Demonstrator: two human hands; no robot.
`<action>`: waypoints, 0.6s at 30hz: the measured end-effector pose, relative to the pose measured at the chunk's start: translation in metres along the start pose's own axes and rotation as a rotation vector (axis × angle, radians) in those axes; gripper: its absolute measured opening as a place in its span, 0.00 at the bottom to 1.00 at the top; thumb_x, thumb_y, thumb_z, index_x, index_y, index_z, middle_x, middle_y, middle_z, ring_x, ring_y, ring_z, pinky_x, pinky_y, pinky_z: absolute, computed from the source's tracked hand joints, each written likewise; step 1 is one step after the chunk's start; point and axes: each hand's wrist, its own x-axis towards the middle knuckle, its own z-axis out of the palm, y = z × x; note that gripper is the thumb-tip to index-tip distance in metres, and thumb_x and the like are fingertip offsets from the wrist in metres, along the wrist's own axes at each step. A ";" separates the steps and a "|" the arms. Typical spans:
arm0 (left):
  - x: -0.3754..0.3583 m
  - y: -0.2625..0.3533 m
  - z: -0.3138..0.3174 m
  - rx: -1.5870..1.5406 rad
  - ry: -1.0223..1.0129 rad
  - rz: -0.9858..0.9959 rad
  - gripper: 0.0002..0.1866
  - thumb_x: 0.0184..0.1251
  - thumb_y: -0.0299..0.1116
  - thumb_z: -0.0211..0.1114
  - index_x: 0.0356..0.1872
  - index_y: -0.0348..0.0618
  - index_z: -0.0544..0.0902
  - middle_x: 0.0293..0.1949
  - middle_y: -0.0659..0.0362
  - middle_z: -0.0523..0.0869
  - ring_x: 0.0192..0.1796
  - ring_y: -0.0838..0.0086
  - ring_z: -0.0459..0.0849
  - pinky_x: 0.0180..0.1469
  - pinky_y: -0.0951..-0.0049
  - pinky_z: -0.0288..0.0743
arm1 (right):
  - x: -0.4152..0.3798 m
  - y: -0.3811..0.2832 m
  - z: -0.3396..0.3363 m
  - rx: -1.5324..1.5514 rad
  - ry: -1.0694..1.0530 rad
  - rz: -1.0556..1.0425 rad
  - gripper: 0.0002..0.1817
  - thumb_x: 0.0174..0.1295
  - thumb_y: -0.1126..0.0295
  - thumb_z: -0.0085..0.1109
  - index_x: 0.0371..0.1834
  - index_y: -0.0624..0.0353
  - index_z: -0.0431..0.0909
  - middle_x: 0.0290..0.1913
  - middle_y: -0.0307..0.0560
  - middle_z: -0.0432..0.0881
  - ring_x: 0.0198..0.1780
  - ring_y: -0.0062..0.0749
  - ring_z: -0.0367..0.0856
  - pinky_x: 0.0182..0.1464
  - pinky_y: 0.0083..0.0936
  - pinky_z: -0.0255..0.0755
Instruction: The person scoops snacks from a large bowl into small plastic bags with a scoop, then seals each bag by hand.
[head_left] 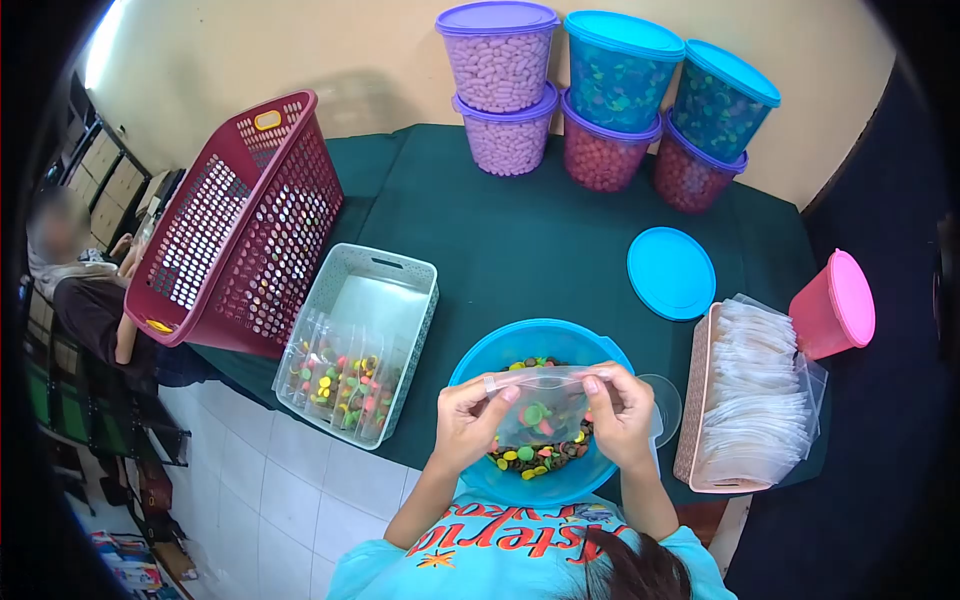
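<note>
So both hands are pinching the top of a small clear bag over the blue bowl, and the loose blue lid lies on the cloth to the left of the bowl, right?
Not quite. The head view shows the left hand and right hand pinching the small clear bag over the blue bowl, but the loose blue lid lies to the bowl's upper right, not its left.

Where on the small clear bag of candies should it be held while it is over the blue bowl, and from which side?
Probably by the top strip of the small clear bag, pinched at both ends from the sides, as the left hand and right hand do. The candies hang in the lower part, so the flat top edge gives a firm hold over the blue bowl.
</note>
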 end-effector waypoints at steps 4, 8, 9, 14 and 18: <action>0.002 -0.004 0.003 -0.038 0.041 0.015 0.10 0.62 0.27 0.57 0.40 0.33 0.81 0.33 0.57 0.83 0.27 0.83 0.78 0.29 0.86 0.70 | -0.001 0.007 0.004 0.209 -0.012 0.029 0.08 0.60 0.74 0.50 0.35 0.68 0.77 0.33 0.48 0.81 0.36 0.24 0.79 0.41 0.20 0.71; 0.001 -0.011 0.001 -0.026 0.036 -0.005 0.09 0.62 0.27 0.57 0.39 0.34 0.81 0.33 0.57 0.83 0.30 0.83 0.78 0.32 0.85 0.71 | 0.000 0.013 0.004 0.109 -0.081 0.008 0.08 0.59 0.75 0.51 0.35 0.68 0.77 0.34 0.49 0.80 0.36 0.25 0.79 0.41 0.20 0.71; 0.002 -0.010 0.001 -0.040 0.051 -0.009 0.08 0.61 0.25 0.56 0.36 0.32 0.82 0.34 0.54 0.83 0.33 0.80 0.80 0.35 0.81 0.73 | -0.001 0.016 0.003 0.021 -0.092 -0.053 0.07 0.57 0.76 0.52 0.34 0.67 0.78 0.33 0.49 0.80 0.35 0.26 0.79 0.39 0.20 0.71; 0.001 -0.004 0.004 0.121 0.001 0.051 0.07 0.57 0.23 0.56 0.33 0.33 0.82 0.34 0.51 0.84 0.38 0.72 0.82 0.44 0.72 0.75 | -0.006 0.013 -0.001 -0.132 -0.002 -0.123 0.05 0.55 0.78 0.53 0.31 0.67 0.78 0.29 0.49 0.80 0.29 0.27 0.79 0.32 0.20 0.70; 0.001 -0.003 0.007 0.216 0.008 0.220 0.07 0.55 0.22 0.58 0.33 0.34 0.83 0.33 0.51 0.84 0.39 0.66 0.82 0.50 0.64 0.72 | -0.007 0.016 -0.002 -0.106 -0.002 -0.131 0.04 0.54 0.78 0.53 0.30 0.66 0.78 0.27 0.48 0.80 0.28 0.27 0.78 0.32 0.20 0.70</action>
